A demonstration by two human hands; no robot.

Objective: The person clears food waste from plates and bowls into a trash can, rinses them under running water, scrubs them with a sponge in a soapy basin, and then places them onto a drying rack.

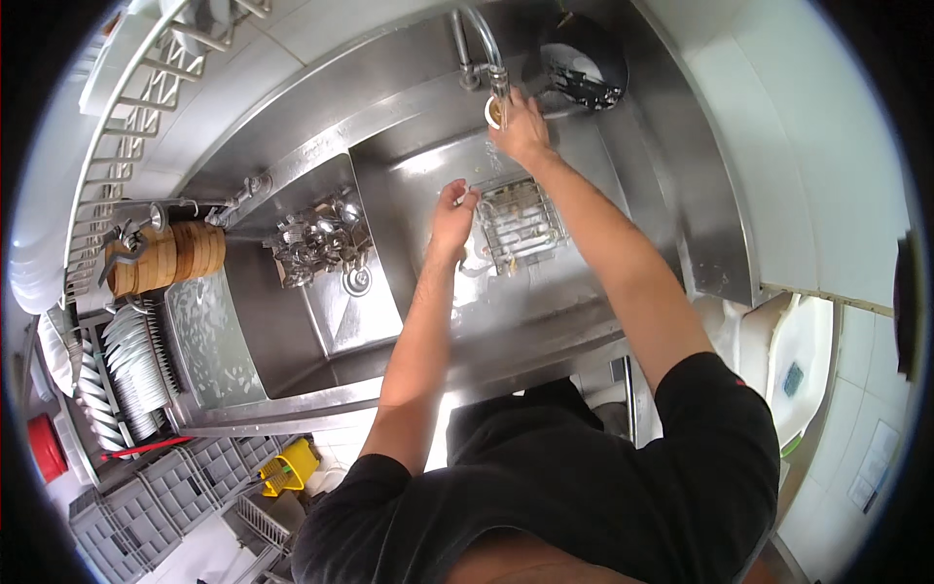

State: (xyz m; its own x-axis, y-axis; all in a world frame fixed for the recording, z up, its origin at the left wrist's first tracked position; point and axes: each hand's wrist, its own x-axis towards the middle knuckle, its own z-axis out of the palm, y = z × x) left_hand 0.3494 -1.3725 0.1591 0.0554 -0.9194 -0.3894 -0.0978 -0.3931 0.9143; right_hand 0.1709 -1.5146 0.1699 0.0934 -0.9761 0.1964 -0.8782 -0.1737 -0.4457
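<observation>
My right hand (522, 128) grips a small white cup (490, 114) under the spout of the tap (499, 77). Brownish contents or residue shows inside the cup, and water appears to run down from the spout. My left hand (454, 215) hovers over the large steel sink basin (427, 186), its fingers loosely bent and nothing visible in them. Just right of that hand, a metal wire grate (522, 223) with bits of food residue lies on the basin floor.
A black wok (584, 69) leans at the back right. Wet cutlery (321, 237) is heaped in the neighbouring basin. Further left are bamboo steamers (171, 255), racked white plates (135, 358) and a wire shelf (120, 146). Grey crates (175, 489) and a yellow container (295, 467) sit below.
</observation>
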